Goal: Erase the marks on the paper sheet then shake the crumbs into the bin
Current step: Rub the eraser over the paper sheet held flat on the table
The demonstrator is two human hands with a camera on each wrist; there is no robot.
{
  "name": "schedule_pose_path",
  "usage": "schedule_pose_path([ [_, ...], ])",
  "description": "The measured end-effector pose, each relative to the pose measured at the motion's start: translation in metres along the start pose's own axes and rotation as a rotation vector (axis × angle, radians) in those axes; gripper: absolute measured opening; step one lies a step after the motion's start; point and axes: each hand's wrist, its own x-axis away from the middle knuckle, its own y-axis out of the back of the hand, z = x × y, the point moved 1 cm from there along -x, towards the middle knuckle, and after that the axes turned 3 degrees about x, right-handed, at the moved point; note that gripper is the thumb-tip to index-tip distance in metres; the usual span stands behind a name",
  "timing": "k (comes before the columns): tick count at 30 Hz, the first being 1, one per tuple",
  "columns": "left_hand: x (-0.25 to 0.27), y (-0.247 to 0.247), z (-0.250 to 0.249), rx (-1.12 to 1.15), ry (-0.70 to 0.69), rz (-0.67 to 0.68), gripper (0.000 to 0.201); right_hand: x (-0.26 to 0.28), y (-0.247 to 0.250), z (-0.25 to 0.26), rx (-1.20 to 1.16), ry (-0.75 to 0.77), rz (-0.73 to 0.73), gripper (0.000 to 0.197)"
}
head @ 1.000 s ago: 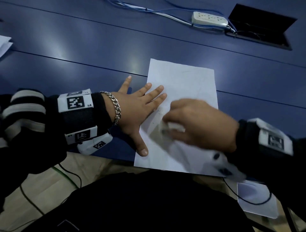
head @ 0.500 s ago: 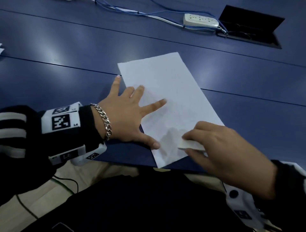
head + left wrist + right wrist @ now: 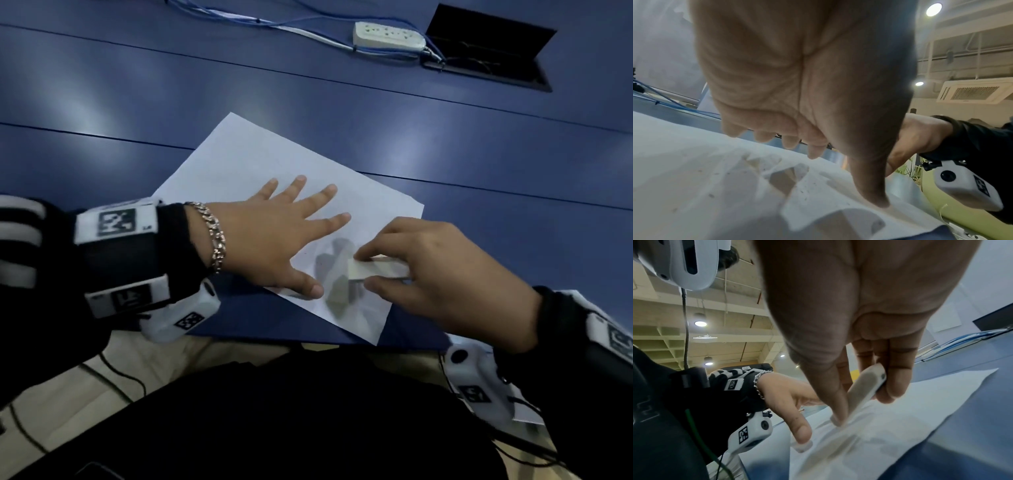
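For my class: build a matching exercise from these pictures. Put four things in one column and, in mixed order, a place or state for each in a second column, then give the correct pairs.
Column 1
1. left hand
2. eraser
3. paper sheet
4. power strip

Column 2
A. pinched in the right hand
B. at the far side of the table, by blue cables
C. fingers spread flat, pressing on the sheet
D. lying askew on the blue table, near its front edge

Pairs: 1-C, 2-A, 3-D, 4-B
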Motion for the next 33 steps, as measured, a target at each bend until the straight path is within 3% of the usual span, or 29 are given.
schedule_pose_path([
  [3, -0.009, -0.007, 0.001, 0.0, 0.028, 0.039, 0.125, -0.014, -0.003, 0.002, 0.047, 0.037, 0.021, 0.034],
  [8, -0.01, -0.007, -0.001, 0.002, 0.058, 0.056, 0.131, -0.022, -0.003, 0.003, 0.123, 0.046, -0.004, 0.034],
  [13, -0.011, -0.007, -0.001, -0.025, 0.067, 0.066, 0.132, -0.002, -0.009, 0.018, 0.1, 0.221, 0.208, 0.024],
  [17, -0.012, -0.009, 0.0, -0.008, 0.066, 0.06, 0.131, -0.029, 0.0, 0.0, 0.12, 0.117, 0.029, 0.03],
  [19, -0.013, -0.009, 0.001, -0.003, 0.06, 0.058, 0.132, -0.024, -0.004, 0.002, 0.136, 0.14, -0.01, 0.029],
  [23, -0.011, -0.009, 0.001, -0.01, 0.066, 0.066, 0.133, -0.004, -0.012, 0.021, 0.119, 0.246, 0.195, 0.026],
  [24, -0.01, -0.009, 0.001, -0.01, 0.069, 0.064, 0.132, -0.009, -0.009, 0.016, 0.117, 0.236, 0.19, 0.027],
  [28, -0.008, -0.007, -0.001, -0.026, 0.072, 0.042, 0.129, -0.028, 0.011, -0.019, 0.096, 0.054, -0.059, 0.03],
  [33, 0.0, 0.004, -0.007, -0.074, 0.05, -0.055, 0.12, -0.008, -0.004, -0.014, 0.088, 0.023, 0.021, 0.032],
])
